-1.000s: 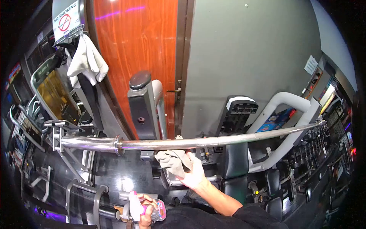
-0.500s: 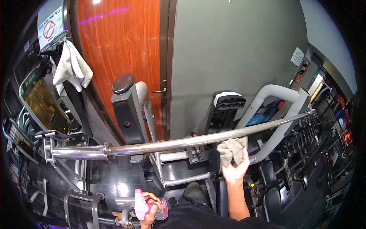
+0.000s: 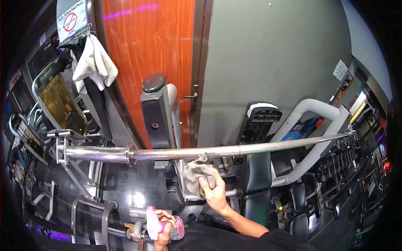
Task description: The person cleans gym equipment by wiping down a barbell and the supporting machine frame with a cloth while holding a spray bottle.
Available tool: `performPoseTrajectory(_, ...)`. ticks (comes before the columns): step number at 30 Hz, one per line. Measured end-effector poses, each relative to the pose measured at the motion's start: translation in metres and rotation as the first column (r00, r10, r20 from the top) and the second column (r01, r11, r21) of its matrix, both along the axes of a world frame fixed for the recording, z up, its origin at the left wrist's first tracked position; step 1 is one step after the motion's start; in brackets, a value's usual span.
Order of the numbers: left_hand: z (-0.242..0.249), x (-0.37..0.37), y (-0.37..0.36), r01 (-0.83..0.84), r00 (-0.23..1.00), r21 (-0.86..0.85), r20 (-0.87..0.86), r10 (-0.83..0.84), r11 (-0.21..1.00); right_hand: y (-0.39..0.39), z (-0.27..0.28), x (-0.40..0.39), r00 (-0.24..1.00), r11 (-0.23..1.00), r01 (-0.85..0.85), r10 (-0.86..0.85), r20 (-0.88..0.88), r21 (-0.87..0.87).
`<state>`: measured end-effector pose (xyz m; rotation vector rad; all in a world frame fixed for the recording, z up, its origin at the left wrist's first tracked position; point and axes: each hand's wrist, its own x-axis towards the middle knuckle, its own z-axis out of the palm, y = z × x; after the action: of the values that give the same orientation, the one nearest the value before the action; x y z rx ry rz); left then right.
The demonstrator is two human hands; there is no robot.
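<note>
A long metal barbell (image 3: 188,153) crosses the view from the left side to the far right. My right hand (image 3: 215,194) grips a crumpled grey-beige cloth (image 3: 197,178), its upper edge right at the underside of the bar, left of the middle. Lower down, close to my body, my left hand (image 3: 165,230) is closed round a spray bottle (image 3: 154,224) with a pink and white trigger head. The bottle's coloured label shows beside my fingers.
Behind the bar stand a grey padded upright (image 3: 157,113) and a thick grey machine frame (image 3: 310,106). A black bench (image 3: 257,175) lies under the bar. A white towel (image 3: 94,62) hangs at upper left, beside a wooden door (image 3: 146,54). Dumbbell racks (image 3: 335,163) line the right.
My right hand has moved left along the bar with the cloth, uncovering more of the bench. The view has shifted slightly. My left hand still holds the spray bottle.
</note>
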<state>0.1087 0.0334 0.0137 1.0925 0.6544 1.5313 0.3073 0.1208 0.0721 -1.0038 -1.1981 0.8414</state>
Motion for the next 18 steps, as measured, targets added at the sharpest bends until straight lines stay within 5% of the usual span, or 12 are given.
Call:
performPoseTrajectory(3,-0.002,-0.002,-0.005,-0.043,0.999,0.014,0.006,0.043,0.999,0.011,-0.015,-0.011,0.835,0.899,-0.392,0.257,-0.487,-0.197)
performPoseTrajectory(4,-0.002,-0.003,-0.007,-0.057,0.998,0.016,0.006,0.057,0.998,0.013,-0.018,-0.010,0.725,0.796,-0.509,0.191,-0.662,-0.327)
performPoseTrajectory(6,0.000,-0.004,-0.012,-0.093,0.995,0.014,-0.045,0.093,0.996,0.029,-0.028,-0.011,0.485,0.709,-0.666,0.174,-0.857,-0.233)
performPoseTrajectory(8,0.000,-0.005,-0.014,-0.105,0.993,0.024,-0.050,0.106,0.994,0.032,-0.001,-0.011,0.432,0.660,-0.703,0.101,-0.896,-0.264)
performPoseTrajectory(9,0.000,-0.005,-0.015,-0.105,0.993,0.032,-0.055,0.107,0.994,0.039,-0.003,-0.008,0.272,0.624,-0.774,0.168,-0.947,-0.112)
performPoseTrajectory(10,-0.002,-0.005,-0.016,-0.109,0.992,0.031,-0.055,0.110,0.994,0.041,0.014,-0.011,0.330,0.647,-0.731,0.057,-0.942,-0.217)
performPoseTrajectory(12,-0.004,-0.004,-0.017,-0.120,0.992,0.004,-0.034,0.120,0.993,0.053,-0.001,-0.001,0.126,0.593,-0.803,0.064,-0.990,-0.064)
performPoseTrajectory(14,-0.004,-0.003,-0.014,-0.110,0.993,0.020,-0.036,0.110,0.994,0.050,0.002,0.001,0.125,0.571,-0.817,0.033,-0.992,-0.084)
performPoseTrajectory(16,-0.003,0.001,-0.013,-0.098,0.994,0.033,-0.039,0.099,0.995,0.029,0.020,-0.012,0.427,0.829,-0.506,0.003,-0.904,-0.236)
performPoseTrajectory(17,0.000,0.003,-0.013,-0.096,0.995,0.022,-0.036,0.097,0.995,0.062,-0.064,0.000,0.368,0.804,-0.538,-0.046,-0.929,-0.253)
performPoseTrajectory(18,0.002,0.005,-0.012,-0.092,0.995,0.011,-0.034,0.092,0.996,0.054,-0.042,0.004,0.361,0.809,-0.533,-0.049,-0.931,-0.249)
